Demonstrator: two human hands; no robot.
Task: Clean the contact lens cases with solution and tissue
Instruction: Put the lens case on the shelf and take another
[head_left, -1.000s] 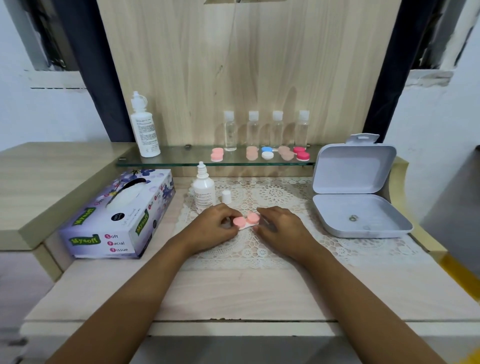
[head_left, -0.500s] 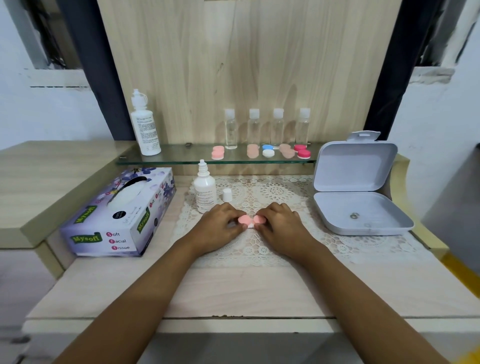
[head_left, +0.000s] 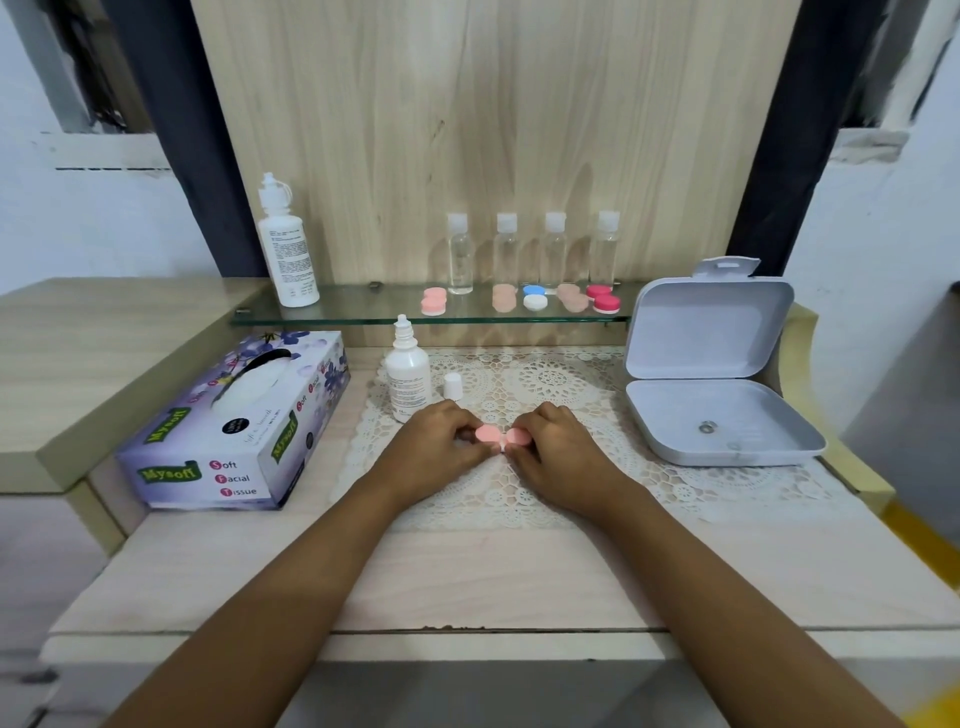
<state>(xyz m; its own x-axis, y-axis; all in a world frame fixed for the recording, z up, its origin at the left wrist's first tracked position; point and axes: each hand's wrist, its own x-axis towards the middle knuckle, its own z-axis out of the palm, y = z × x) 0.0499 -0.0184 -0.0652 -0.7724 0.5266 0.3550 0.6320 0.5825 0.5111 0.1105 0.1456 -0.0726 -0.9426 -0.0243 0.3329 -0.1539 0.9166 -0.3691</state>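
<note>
A pink contact lens case (head_left: 497, 435) with two round caps lies level on the lace mat (head_left: 524, 483). My left hand (head_left: 441, 449) pinches its left cap and my right hand (head_left: 558, 449) pinches its right cap. A small white solution bottle (head_left: 408, 375) stands uncapped just behind my left hand, with its white cap (head_left: 453, 385) standing beside it. The purple tissue box (head_left: 236, 423) lies to the left. Several more lens cases (head_left: 535, 299) in pink, beige, blue-white and red sit on the glass shelf (head_left: 363, 312).
An open grey plastic box (head_left: 717, 410) stands at the right on the mat. A tall white bottle (head_left: 284, 244) and several small clear bottles (head_left: 530, 252) stand on the glass shelf against the wooden back panel. Bare tabletop lies in front of the mat.
The pink case, tilted and held slightly above the mat a second ago, now lies level between both hands. My fingers have closed around both caps.
</note>
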